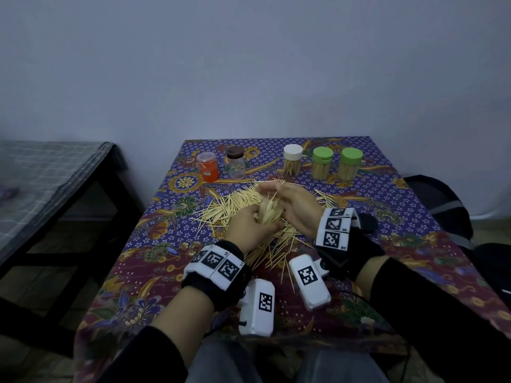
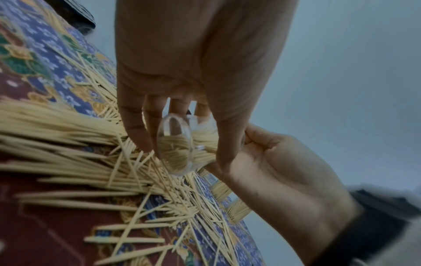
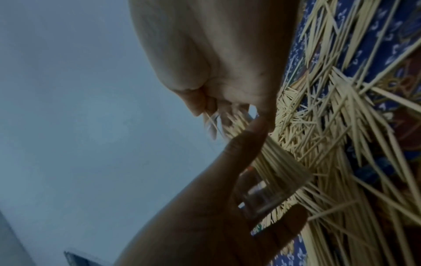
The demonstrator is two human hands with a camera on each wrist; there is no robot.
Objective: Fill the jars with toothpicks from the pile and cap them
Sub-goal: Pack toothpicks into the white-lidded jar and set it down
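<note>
Now a clear jar [image 2: 180,145] is gripped by the left hand [image 1: 250,226] above the pile [image 1: 221,208], tilted, its mouth turned toward the right hand [image 1: 297,208]. Toothpicks [image 3: 227,124] are pinched there, just beside the mouth, roughly along the jar's axis.

Six jars: five capped along the far edge (orange [image 1: 208,167], brown-lidded [image 1: 236,162], white-lidded [image 1: 292,160], two green-lidded [image 1: 322,163] [image 1: 350,163]), one clear jar [image 2: 175,145] held in hand. One toothpick pile [image 1: 221,208], uncountable. Two hands.
</note>
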